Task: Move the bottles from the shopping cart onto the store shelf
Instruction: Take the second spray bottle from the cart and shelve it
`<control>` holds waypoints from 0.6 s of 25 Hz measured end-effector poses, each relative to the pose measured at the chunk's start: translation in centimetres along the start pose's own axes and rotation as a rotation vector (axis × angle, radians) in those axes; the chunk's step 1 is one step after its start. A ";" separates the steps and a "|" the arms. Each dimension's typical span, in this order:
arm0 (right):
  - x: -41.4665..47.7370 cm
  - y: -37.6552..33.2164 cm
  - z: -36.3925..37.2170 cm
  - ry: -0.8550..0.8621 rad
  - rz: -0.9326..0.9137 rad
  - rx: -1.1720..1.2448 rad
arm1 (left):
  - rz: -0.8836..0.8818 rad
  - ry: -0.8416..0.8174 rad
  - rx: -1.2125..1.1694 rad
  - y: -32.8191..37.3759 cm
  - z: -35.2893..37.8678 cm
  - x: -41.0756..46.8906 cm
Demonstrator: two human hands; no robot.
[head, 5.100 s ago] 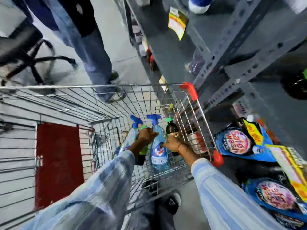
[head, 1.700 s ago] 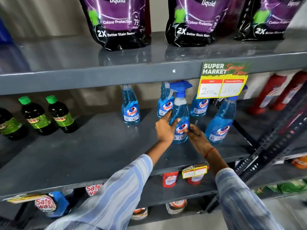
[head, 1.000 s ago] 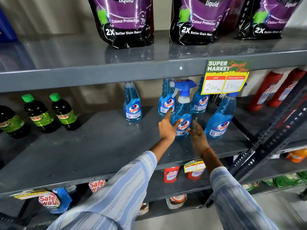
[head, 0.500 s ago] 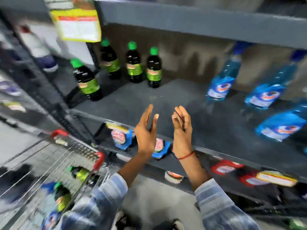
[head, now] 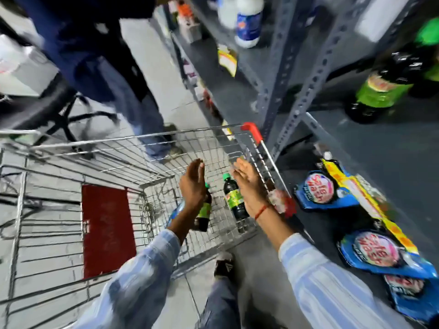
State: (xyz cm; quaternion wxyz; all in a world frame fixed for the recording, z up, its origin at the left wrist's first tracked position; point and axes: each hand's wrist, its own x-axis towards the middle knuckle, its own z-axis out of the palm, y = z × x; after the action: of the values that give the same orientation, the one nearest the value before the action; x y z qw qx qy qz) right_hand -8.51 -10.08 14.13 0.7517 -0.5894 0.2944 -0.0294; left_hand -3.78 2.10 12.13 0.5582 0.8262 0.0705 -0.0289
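Bottles remaining: two dark ones with green labels and caps stand in the shopping cart [head: 133, 148] basket. Nearest the person, both hands hover above the basket, empty, fingers straight and held loosely together, palms facing each other. The left hand [head: 193, 186] is directly over the left bottle [head: 204, 213], hiding its neck. The right hand [head: 247, 186] is just right of the right bottle [head: 234, 200], whose cap shows between the hands. Each bottle lies below and slightly beyond its hand, long axis near upright, tilted a little. Either hand is about equally placed for its own bottle; a downward reach is called for. A blue item behind the left wrist is unclear. Beyond, right, the store shelf [head: 384, 148] holds similar bottles
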 end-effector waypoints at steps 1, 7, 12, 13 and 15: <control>1.5 1.2 1.6 -0.035 0.088 -0.041 | -0.033 0.006 0.049 -2.1 -1.0 1.8; 5.2 12.1 8.7 -0.330 0.604 -0.301 | -0.285 -0.230 0.396 -14.9 -3.9 9.0; 4.9 19.4 12.2 -0.436 0.831 -0.433 | -0.442 -0.524 0.419 -22.1 -4.5 10.4; 4.8 20.1 12.4 -0.439 0.891 -0.464 | -0.457 -0.585 0.389 -22.9 -4.5 10.4; 4.9 21.0 13.0 -0.462 0.934 -0.551 | -0.448 -0.644 0.341 -24.2 -4.3 10.6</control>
State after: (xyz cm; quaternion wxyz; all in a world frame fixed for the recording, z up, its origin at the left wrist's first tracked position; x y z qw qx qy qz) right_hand -4.61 5.67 -5.13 0.5489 -0.5621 0.3482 0.5114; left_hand 2.92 15.84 -9.83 0.3868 0.8197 0.0645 -0.4174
